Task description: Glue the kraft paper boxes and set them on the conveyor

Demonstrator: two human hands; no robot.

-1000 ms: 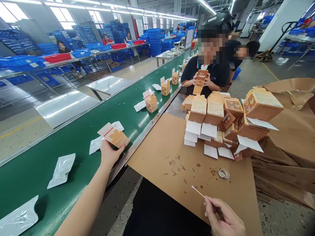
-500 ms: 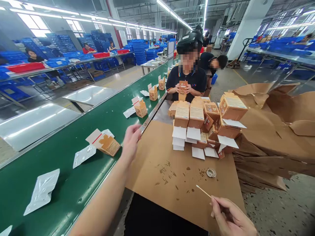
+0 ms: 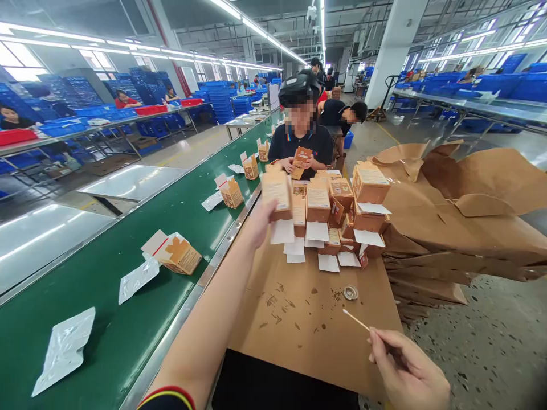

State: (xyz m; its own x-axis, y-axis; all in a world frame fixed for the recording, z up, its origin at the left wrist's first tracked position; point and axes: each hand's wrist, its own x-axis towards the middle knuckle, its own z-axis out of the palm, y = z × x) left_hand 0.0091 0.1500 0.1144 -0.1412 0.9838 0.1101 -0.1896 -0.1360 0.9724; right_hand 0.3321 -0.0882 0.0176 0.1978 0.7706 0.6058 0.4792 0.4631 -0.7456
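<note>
My left hand [image 3: 260, 223] grips a small brown cardboard box [image 3: 276, 191] by its left side, at the left end of the box stack; the box is slightly blurred and its white flap hangs down. My right hand [image 3: 405, 359] pinches a cotton swab [image 3: 356, 320], white tip pointing up and left, above the cardboard sheet [image 3: 307, 336]. Beyond the tip lies a small round dish [image 3: 350, 292] with dark specks beside it. Several boxes [image 3: 318, 199] are stacked behind, many with white flaps hanging toward me.
On the left runs a green conveyor belt [image 3: 171, 307] with open boxes [image 3: 182, 256] and silver pouches [image 3: 64, 350]. Across the stack a co-worker [image 3: 302, 134] holds another box. Large brown paper sheets [image 3: 448, 222] are piled on the right.
My left hand has moved from beside the belt's edge right and forward, and has taken hold of a box. The right hand keeps the swab. The view has shifted slightly.
</note>
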